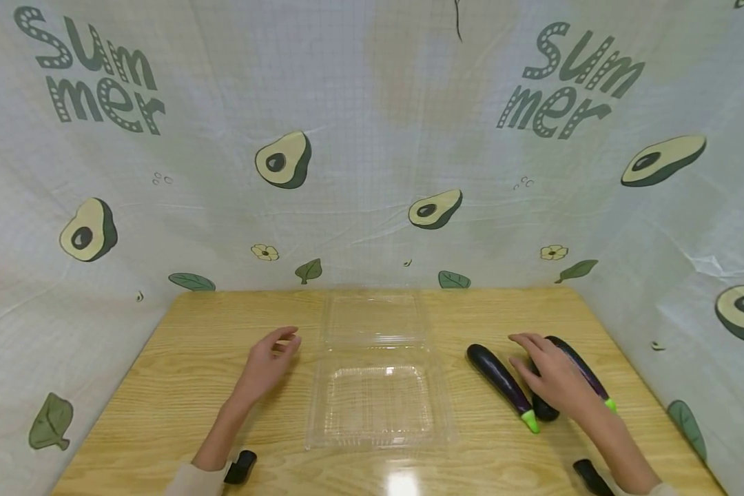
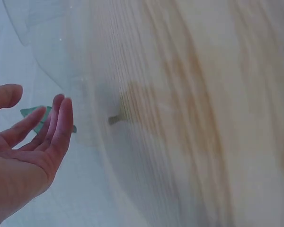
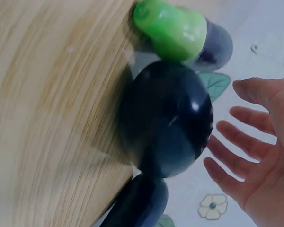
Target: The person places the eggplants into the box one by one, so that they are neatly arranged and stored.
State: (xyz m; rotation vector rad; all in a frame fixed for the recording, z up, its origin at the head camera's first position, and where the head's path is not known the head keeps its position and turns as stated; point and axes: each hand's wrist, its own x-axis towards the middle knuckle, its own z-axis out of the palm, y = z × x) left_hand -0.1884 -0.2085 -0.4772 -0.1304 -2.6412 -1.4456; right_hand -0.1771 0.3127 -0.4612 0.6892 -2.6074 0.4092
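A glossy, dark purple eggplant with a rounded blunt end (image 1: 547, 412) lies on the table, well to the right of a clear, hinged plastic box (image 1: 378, 406), partly covered from above by the person's right hand (image 1: 554, 379). Its blunt end points toward the person; from there the visible body runs away from them, leaning slightly toward the box at its far side, while its other end is hidden. The right hand is much the nearer one: it reaches in from the side farther from the box, with the eggplant below the palm and the thumb on the box side. In the right wrist view its fingers are parted and gently bent, with nothing in their grasp; whether any fingertip brushes the skin I cannot tell. Between this eggplant and the box lies a slender dark purple eggplant with a bright green cap (image 1: 501, 381), slanting so that the cap is toward the person and the dark tip is closer to the box. Farthest right of the box is another dark, green-capped eggplant (image 1: 579, 362), also partly behind the hand, at a similar slant. The left hand (image 1: 269, 362) hovers left of the box, loosely curved and holding nothing. The wood-grain table (image 1: 186, 358) extends beneath the box, and a pale curtain printed with avocados (image 1: 359, 172) hangs behind it.
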